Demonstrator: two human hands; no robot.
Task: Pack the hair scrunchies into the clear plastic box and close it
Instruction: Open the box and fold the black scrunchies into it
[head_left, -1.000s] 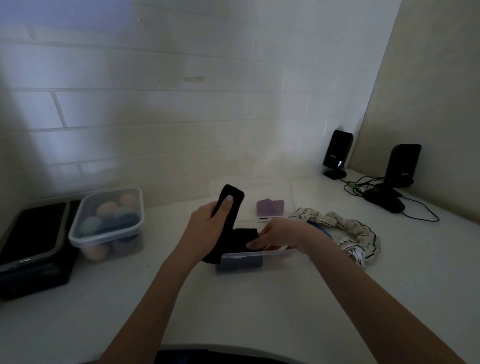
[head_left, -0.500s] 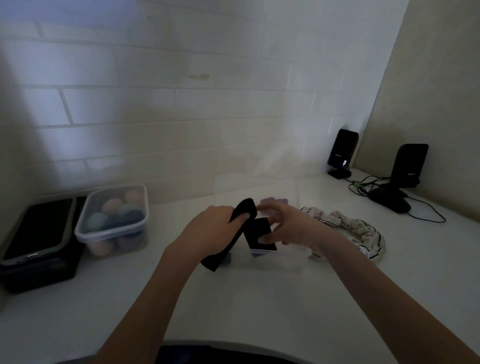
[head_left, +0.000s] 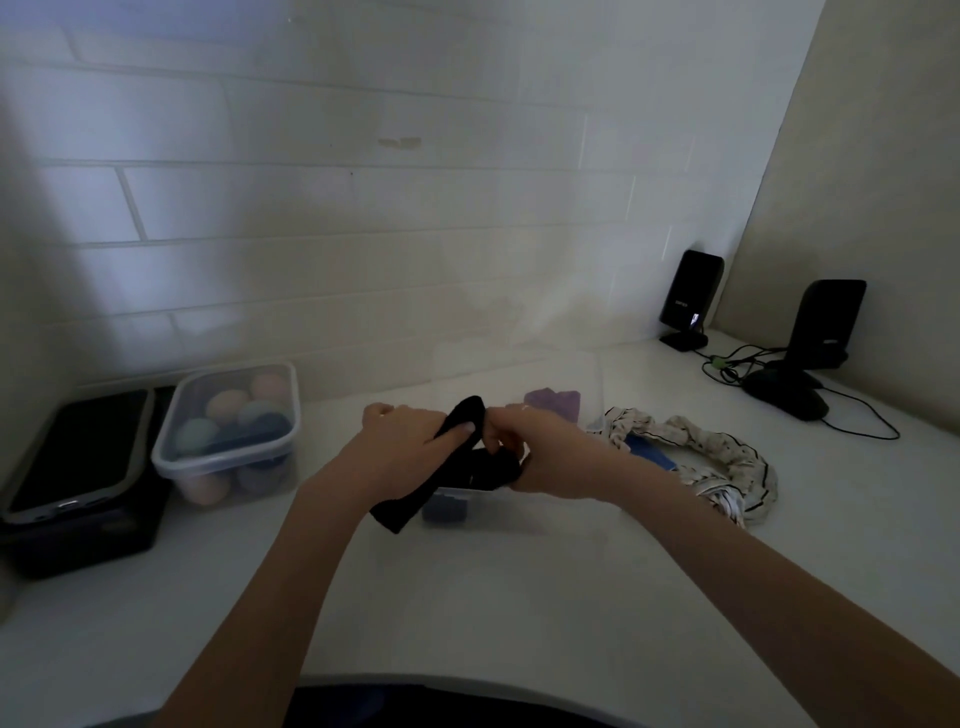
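Both hands met over the clear plastic box (head_left: 519, 512) on the white counter (head_left: 519, 597) — the left hand (head_left: 400, 449) was closed around one end of a black scrunchie (head_left: 467, 467), whose loose tail hung past the box's near-left corner, while the right hand (head_left: 550, 457) gripped its other end just above the box opening. Inside the box a dark blue piece (head_left: 444, 512) lay at the near wall and a purple one (head_left: 553, 402) at the far side. A white patterned scrunchie (head_left: 701, 457) lay on the counter just right of the box — a lidded tub of coloured balls (head_left: 231, 441) stood well to the left.
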